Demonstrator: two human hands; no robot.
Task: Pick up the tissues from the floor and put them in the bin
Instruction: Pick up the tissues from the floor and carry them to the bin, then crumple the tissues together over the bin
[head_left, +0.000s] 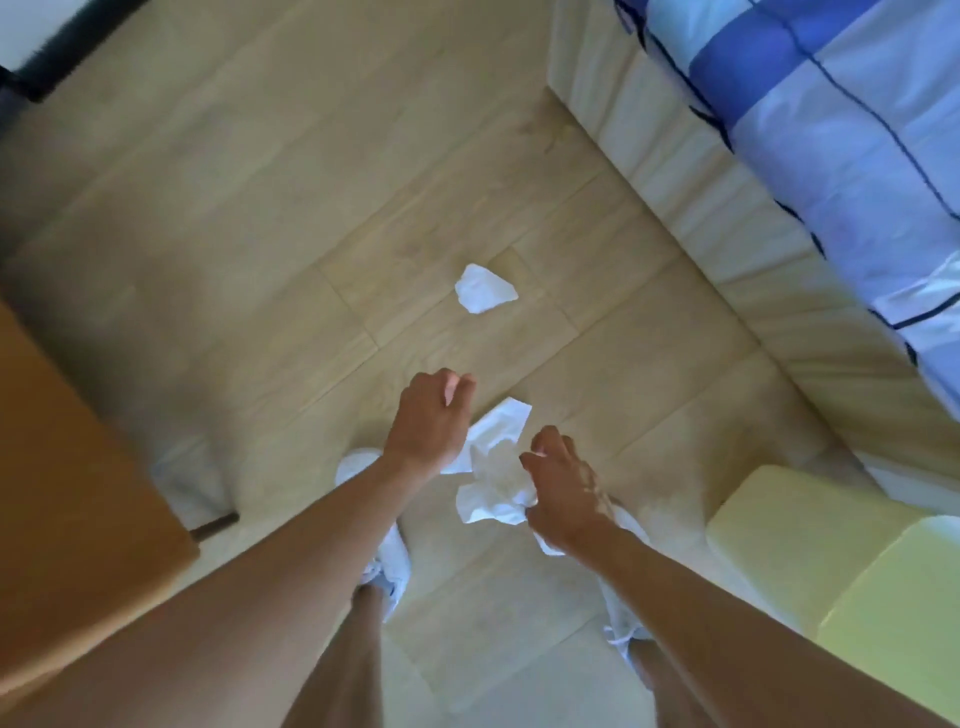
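One crumpled white tissue (484, 289) lies on the light wooden floor ahead of me. A second tissue (500, 428) shows between my hands, just right of my left hand (428, 418), whose fingers are loosely curled and hold nothing. My right hand (563, 493) grips a bunched white tissue (488, 506); a scrap of it pokes out below the wrist. Whether the tissue between my hands lies on the floor or belongs to the held bunch is unclear. No bin is in view.
A bed with a cream base (691, 171) and a blue-and-white quilt (831, 130) runs along the right. A pale yellow padded block (831, 561) stands at lower right. Wooden furniture (78, 467) fills the left. My white shoes (389, 561) are below my hands.
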